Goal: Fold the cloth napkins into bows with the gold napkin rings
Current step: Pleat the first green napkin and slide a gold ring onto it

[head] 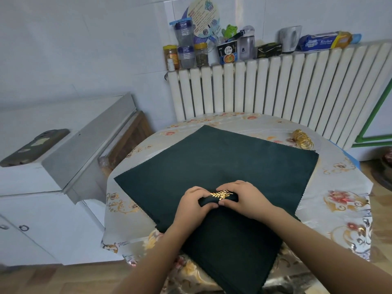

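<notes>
A dark green folded napkin [209, 201] is bunched into a narrow band with a gold leaf napkin ring [221, 194] around its middle. My left hand [194, 203] grips its left end and my right hand [244, 197] grips its right end. Both hands rest on a stack of flat dark green napkins [214, 160] spread over the round table [339, 187]. A second stack of napkins [233, 251] lies nearer me, under my wrists. A pile of spare gold rings [302, 139] sits at the table's far right.
The table wears a floral plastic cover. A white radiator [275, 85] stands right behind it, its top crowded with jars, bottles and boxes [212, 49]. A white cabinet [63, 166] stands to the left, with a phone [34, 146] on it.
</notes>
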